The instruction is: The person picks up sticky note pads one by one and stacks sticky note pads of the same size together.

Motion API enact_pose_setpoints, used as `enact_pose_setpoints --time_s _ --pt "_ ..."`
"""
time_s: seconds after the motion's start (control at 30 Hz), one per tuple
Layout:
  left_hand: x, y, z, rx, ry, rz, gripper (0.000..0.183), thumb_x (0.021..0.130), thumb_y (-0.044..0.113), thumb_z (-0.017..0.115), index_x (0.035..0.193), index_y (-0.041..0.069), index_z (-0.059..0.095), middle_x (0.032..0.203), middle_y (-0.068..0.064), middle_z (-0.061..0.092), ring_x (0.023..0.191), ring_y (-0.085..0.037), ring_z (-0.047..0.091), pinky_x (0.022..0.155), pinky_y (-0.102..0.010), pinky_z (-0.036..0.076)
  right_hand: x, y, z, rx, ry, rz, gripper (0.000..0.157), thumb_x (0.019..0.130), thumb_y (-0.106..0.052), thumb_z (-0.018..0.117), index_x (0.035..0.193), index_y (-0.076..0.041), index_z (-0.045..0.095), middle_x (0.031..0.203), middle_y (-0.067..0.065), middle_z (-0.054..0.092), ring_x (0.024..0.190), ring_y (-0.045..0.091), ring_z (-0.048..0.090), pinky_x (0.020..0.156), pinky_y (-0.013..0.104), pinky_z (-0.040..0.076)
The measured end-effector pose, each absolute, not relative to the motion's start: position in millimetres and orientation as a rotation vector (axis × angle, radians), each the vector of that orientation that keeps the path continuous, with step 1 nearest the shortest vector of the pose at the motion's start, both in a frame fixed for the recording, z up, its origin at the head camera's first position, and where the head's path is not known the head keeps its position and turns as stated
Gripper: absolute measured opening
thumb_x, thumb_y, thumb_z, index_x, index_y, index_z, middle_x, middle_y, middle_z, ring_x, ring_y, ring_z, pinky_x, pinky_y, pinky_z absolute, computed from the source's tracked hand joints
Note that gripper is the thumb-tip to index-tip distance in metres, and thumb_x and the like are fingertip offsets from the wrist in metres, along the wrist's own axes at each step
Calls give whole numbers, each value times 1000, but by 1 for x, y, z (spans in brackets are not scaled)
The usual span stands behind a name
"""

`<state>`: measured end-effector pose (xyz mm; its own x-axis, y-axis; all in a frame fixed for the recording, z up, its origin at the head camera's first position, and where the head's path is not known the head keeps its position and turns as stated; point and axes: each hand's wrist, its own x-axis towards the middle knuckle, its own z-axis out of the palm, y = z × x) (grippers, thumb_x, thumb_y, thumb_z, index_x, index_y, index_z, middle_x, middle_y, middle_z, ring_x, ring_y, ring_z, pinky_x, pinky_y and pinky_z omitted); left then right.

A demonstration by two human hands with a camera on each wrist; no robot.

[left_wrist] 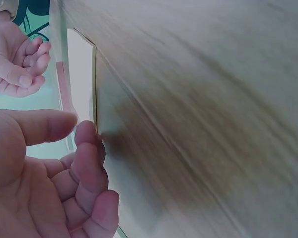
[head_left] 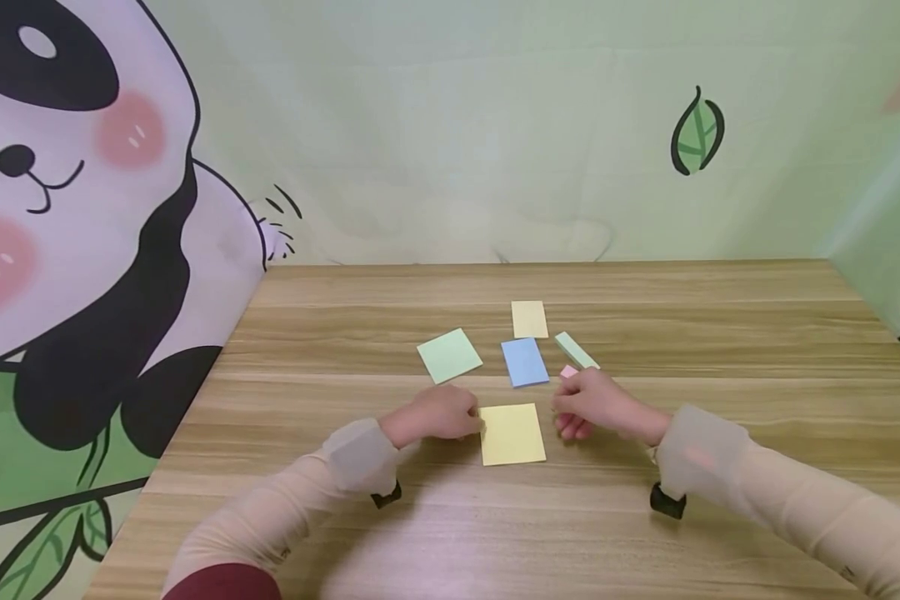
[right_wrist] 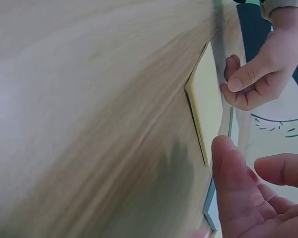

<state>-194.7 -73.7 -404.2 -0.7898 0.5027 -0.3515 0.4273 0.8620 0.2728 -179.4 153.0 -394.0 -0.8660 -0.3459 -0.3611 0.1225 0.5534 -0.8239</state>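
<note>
A square yellow sticky-note pad lies on the wooden table between the two hands. At its left edge is my left hand, thumb and forefinger tips right by the edge and the other fingers loosely bent. My right hand hovers a little off the pad's right side, fingers relaxed with nothing between them; the right wrist view shows its thumb apart from the forefinger. A small pink pad peeks out behind the right hand, mostly covered by it. Beyond the yellow pad sits a blue pad.
A green square pad lies behind the left hand, turned at an angle. Farther back is a small pale yellow pad. A narrow light-green strip pad lies past the right hand. Behind the table hangs a panda-printed cloth.
</note>
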Motion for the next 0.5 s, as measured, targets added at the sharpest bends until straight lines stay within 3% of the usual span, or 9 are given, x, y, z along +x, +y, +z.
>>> enact_pose_setpoints --time_s 0.17,0.5 --pt "-194 -74 -404 601 2571 372 19 82 24 53 67 13 58 53 6 57 47 -7 49 48 -21 36 -180 153 -395 -79 2198 -1357 20 87 -5 47 91 12 56 67 10 64 55 12 61 51 25 50" --pt "-195 -74 -409 502 2508 558 19 83 19 55 66 11 59 56 3 62 47 -7 57 55 -20 43 -182 154 -401 72 2057 -1451 21 88 -9 46 91 10 53 65 6 63 55 11 61 51 23 50"
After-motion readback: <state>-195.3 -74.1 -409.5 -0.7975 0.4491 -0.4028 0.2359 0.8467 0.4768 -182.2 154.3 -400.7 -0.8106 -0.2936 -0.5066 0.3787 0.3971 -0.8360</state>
